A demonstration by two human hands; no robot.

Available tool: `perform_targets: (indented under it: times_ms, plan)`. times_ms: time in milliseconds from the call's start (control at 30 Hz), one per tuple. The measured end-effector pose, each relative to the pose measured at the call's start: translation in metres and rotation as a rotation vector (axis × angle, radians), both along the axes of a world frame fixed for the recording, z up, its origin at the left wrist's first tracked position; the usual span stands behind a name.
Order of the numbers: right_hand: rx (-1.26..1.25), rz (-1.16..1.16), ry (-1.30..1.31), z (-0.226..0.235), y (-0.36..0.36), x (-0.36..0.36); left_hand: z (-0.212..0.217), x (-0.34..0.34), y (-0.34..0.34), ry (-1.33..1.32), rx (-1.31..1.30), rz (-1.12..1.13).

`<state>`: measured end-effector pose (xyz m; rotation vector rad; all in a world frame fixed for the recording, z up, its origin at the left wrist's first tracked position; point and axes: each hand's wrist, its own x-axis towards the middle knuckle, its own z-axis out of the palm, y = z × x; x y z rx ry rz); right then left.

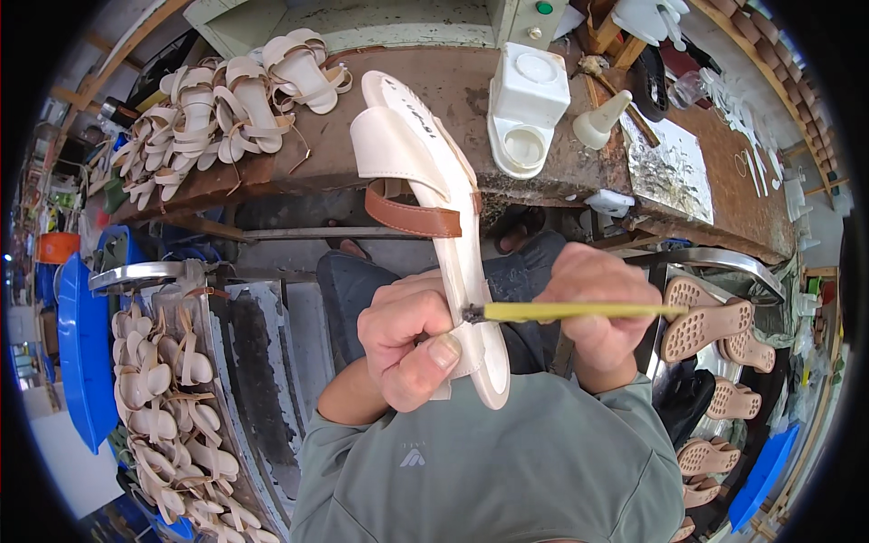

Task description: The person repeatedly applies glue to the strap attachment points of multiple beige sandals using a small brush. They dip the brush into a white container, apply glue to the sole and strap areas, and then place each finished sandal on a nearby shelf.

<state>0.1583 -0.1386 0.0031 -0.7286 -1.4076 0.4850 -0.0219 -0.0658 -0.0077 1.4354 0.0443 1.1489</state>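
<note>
My left hand (pixel 407 342) is closed around a cream sandal (pixel 396 145) near its lower end, the thumb pressing on a narrow cream strap. The sandal stands up in front of me, toe toward the bench, with a wide cream band across it. A brown strap (pixel 415 215) loops out from its middle. My right hand (pixel 599 303) grips a brush (pixel 566 311) with a flat yellow handle. The brush's dark tip touches or nearly touches the sandal's edge beside my left fingers; exact contact is hard to see.
Cream sandals (pixel 244 104) lie heaped on the bench (pixel 403 61), more sandals (pixel 167 407) on a rack at left. A white dispenser (pixel 534 86), a cone-shaped bottle (pixel 602 120) and a stained sheet (pixel 674 176) occupy the bench. Tan soles (pixel 706 333) sit at right, beyond a metal armrest (pixel 724 262).
</note>
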Motion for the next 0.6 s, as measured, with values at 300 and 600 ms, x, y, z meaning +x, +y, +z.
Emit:
perform_targets:
  times_ms: [300, 600]
  plan:
    - [0.068, 0.111, -0.041, -0.003, -0.012, 0.005, 0.007, 0.002, 0.004, 0.018, 0.099, 0.007]
    - [0.174, -0.109, -0.144, 0.009, 0.015, 0.008, 0.013, 0.004, 0.001, 0.023, 0.158, 0.001]
